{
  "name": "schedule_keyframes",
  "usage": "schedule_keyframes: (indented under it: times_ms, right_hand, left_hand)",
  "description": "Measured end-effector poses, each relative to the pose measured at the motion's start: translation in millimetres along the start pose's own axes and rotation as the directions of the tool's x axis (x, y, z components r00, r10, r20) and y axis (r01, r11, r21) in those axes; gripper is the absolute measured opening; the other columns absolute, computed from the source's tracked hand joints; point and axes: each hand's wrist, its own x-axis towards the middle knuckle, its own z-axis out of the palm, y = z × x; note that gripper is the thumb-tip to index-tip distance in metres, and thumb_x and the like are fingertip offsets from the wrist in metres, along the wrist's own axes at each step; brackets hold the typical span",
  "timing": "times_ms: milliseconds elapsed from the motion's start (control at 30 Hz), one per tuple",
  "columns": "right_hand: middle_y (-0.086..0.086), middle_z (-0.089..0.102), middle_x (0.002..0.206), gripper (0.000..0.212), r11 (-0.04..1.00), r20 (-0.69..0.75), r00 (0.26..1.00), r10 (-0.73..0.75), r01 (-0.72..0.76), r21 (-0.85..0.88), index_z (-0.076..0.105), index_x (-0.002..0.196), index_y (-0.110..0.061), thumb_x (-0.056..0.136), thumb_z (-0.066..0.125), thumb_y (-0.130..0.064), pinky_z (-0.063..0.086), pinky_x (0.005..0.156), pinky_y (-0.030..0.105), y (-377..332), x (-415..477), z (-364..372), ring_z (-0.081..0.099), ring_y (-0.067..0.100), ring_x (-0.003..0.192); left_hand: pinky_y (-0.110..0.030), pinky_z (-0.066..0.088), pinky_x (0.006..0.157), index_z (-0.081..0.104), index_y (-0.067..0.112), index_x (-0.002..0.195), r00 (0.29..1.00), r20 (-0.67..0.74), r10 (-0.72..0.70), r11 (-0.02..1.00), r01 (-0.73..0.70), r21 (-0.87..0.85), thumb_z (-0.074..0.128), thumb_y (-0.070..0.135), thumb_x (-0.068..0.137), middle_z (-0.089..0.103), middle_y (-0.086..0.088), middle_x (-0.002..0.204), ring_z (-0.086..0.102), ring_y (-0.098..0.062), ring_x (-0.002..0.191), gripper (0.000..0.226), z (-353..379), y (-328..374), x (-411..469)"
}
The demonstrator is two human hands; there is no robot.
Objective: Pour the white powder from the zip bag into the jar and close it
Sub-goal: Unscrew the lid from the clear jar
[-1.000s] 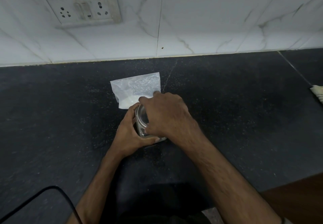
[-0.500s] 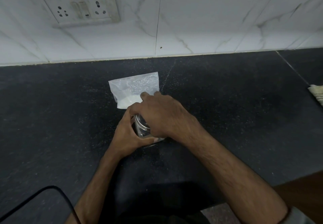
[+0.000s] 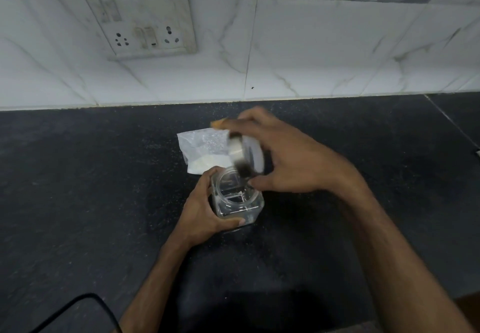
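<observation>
A clear square jar (image 3: pixel 237 197) stands open on the black counter (image 3: pixel 78 189) and looks empty. My left hand (image 3: pixel 205 210) grips its left side and front. Just above and behind the jar's mouth, my right hand (image 3: pixel 283 158) holds the round metal lid (image 3: pixel 246 156), tilted on edge and blurred. Behind the jar lies the clear zip bag (image 3: pixel 202 150) with white powder gathered in its near end; the lid and my right hand hide its right part.
A tiled wall with a socket plate (image 3: pixel 145 33) rises behind the counter. A black cable (image 3: pixel 78 304) curves across the near left. A seam (image 3: pixel 449 119) in the counter runs at the far right.
My right hand was over the jar's top turning the lid; now it has lifted the lid off, up and to the right. The jar's mouth is uncovered. My head has moved closer.
</observation>
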Motion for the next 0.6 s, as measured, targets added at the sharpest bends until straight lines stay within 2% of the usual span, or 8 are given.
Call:
schedule_keyframes:
  times_ms: [67,100,133,200,233,367,533,600]
  right_hand:
    - [-0.004,0.044,0.131,0.081,0.961,-0.272,0.960,0.067,0.011,0.277,0.050,0.135,-0.032,0.065,0.089,-0.015,0.054,0.095,0.032,18.2,-16.8,15.6,0.052,0.011,0.121]
    - [-0.002,0.050,0.128,0.071,0.922,-0.413,0.895,0.170,0.004,0.388,0.056,0.124,-0.026,0.062,0.091,-0.021,0.055,0.095,0.036,30.2,-23.0,32.9,0.056,0.012,0.118]
    - [-0.001,0.057,0.125,0.063,0.875,-0.518,0.797,0.311,-0.026,0.484,0.058,0.113,-0.023,0.060,0.092,-0.030,0.056,0.094,0.039,43.6,-27.9,52.6,0.061,0.013,0.114]
    - [-0.003,0.064,0.122,0.058,0.797,-0.591,0.592,0.548,-0.155,0.584,0.062,0.102,-0.020,0.058,0.087,-0.047,0.056,0.093,0.043,70.8,-35.9,92.4,0.065,0.014,0.111]
    - [-0.004,0.065,0.124,0.057,0.789,-0.600,0.540,0.591,-0.232,0.568,0.065,0.100,-0.019,0.057,0.086,-0.050,0.054,0.096,0.043,84.3,-38.7,109.5,0.064,0.014,0.113]
    - [0.002,0.062,0.135,0.040,0.812,-0.612,0.536,0.582,-0.427,0.398,0.056,0.070,-0.018,0.059,0.093,-0.028,0.042,0.103,0.025,115.5,-52.1,144.7,0.056,0.014,0.127]
    - [0.003,0.059,0.140,0.041,0.800,-0.593,0.547,0.591,-0.493,0.342,0.054,0.067,-0.021,0.058,0.094,-0.028,0.029,0.094,-0.001,134.5,-56.2,157.1,0.054,0.009,0.128]
    - [0.005,0.059,0.140,0.041,0.803,-0.606,0.542,0.582,-0.499,0.326,0.054,0.067,-0.022,0.058,0.094,-0.028,0.028,0.095,-0.003,138.6,-54.8,157.1,0.054,0.009,0.127]
  left_hand:
    - [-0.042,0.049,0.103,0.041,0.046,0.129,1.000,0.003,0.013,1.000,-0.013,0.005,0.095,0.036,0.045,0.061,0.019,0.124,0.060,-0.006,0.118,0.100,-0.4,1.3,0.2]
    - [-0.042,0.049,0.103,0.042,0.043,0.130,1.000,0.004,0.008,1.000,-0.008,0.005,0.096,0.035,0.045,0.061,0.018,0.123,0.060,-0.006,0.117,0.100,-0.7,1.8,0.5]
    - [-0.043,0.048,0.103,0.042,0.039,0.131,1.000,0.002,0.002,1.000,-0.002,0.003,0.097,0.036,0.045,0.062,0.017,0.123,0.060,-0.006,0.117,0.102,-0.8,1.4,1.0]
    - [-0.042,0.047,0.105,0.041,0.035,0.133,1.000,-0.004,-0.003,1.000,0.003,0.002,0.097,0.038,0.044,0.061,0.015,0.125,0.060,-0.006,0.118,0.105,-0.6,1.0,1.6]
    - [-0.042,0.047,0.105,0.041,0.034,0.133,1.000,-0.004,-0.002,1.000,0.002,0.006,0.097,0.038,0.044,0.061,0.015,0.125,0.059,-0.006,0.119,0.105,-0.7,1.2,1.9]
    - [-0.041,0.047,0.105,0.042,0.038,0.130,1.000,-0.004,0.006,1.000,-0.006,0.027,0.097,0.034,0.046,0.062,0.015,0.123,0.060,-0.006,0.118,0.101,-0.8,2.2,2.0]
    - [-0.042,0.048,0.104,0.042,0.036,0.131,1.000,-0.008,0.010,0.999,-0.010,0.034,0.097,0.033,0.047,0.062,0.014,0.123,0.060,-0.008,0.118,0.100,-1.4,2.6,2.6]
    - [-0.042,0.049,0.103,0.043,0.035,0.130,1.000,-0.006,0.011,0.999,-0.011,0.038,0.097,0.033,0.047,0.062,0.014,0.123,0.061,-0.009,0.117,0.100,-1.2,3.3,2.6]
